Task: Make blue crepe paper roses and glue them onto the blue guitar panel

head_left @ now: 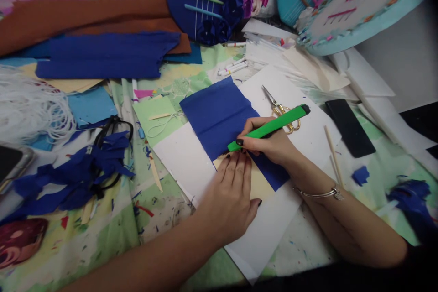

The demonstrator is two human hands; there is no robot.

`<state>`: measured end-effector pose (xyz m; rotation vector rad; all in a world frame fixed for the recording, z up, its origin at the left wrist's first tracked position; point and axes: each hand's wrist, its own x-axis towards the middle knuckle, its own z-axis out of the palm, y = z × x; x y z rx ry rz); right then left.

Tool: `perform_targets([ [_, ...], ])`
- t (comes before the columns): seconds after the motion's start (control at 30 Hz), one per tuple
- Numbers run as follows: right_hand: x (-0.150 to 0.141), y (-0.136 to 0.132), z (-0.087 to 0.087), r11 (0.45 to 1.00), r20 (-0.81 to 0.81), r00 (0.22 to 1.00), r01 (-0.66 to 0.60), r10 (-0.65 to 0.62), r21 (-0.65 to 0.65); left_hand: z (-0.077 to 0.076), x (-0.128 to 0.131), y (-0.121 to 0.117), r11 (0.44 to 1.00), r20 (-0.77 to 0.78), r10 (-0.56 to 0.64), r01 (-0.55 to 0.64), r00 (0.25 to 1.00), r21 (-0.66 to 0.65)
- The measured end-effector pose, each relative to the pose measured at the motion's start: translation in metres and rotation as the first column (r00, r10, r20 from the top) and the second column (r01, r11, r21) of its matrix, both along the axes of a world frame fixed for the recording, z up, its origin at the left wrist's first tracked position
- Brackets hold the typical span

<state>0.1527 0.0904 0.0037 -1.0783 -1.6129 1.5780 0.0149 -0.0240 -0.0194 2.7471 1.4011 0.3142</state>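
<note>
My right hand (265, 139) is closed around a slim green box cutter (277, 122), its black end pointing up to the right. The cutter's lower end meets the edge of a blue crepe paper sheet (219, 112); I cannot see a blade. Flat on a pale yellow card (262, 182) rests my left hand (232, 191), fingers stretched out and tips close to the cutter. More blue paper shows under my right wrist. White sheets (186, 159) lie beneath these pieces. Gold-handled scissors (280, 109) lie just beyond my right hand.
A black phone (351, 127) and a thin wooden stick (332, 155) lie at right. Blue scraps (75, 173) and white cord (30, 105) spread at left. Folded blue paper (106, 54) and decorated round pieces (201, 0) stand along the back.
</note>
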Motion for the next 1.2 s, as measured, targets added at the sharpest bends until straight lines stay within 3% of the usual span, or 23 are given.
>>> perform_targets([
  [0.63, 0.0023, 0.0025, -0.0036, 1.0, -0.042, 0.999, 0.023, -0.023, -0.001, -0.0012, -0.0003, 0.0003, 1.0, 0.002, 0.004, -0.004, 1.0, 0.013],
  [0.97, 0.0011, 0.0011, 0.0041, 0.999, 0.058, 0.998, 0.015, -0.017, 0.048, -0.0008, 0.0004, 0.001, 1.0, 0.002, 0.003, -0.003, 1.0, 0.005],
  [1.2, 0.0037, 0.0033, 0.0015, 0.999, 0.025, 0.999, 0.028, -0.029, 0.046, -0.001, -0.0004, -0.0003, 1.0, 0.005, 0.0, 0.0, 1.0, 0.01],
])
